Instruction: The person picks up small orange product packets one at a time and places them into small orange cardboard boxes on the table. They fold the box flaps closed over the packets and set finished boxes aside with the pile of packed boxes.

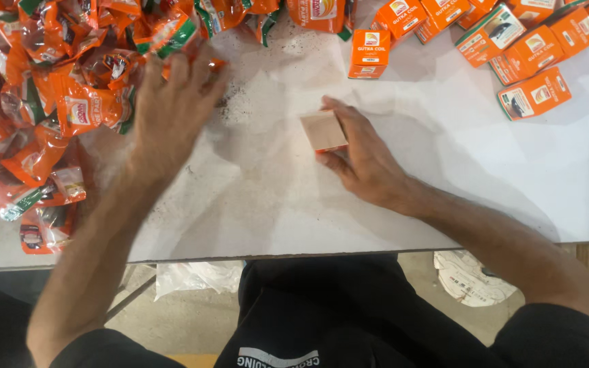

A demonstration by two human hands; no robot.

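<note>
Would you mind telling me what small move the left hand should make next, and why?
Probably close the left hand on one orange sachet from the pile. It hovers spread over the pile, seemingly holding nothing, while the right hand holds an open small box on the white table.

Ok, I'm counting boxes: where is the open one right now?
In the head view the open box sits mid-table, held by the right hand, below a closed orange box; the left hand is over at the sachets.
</note>
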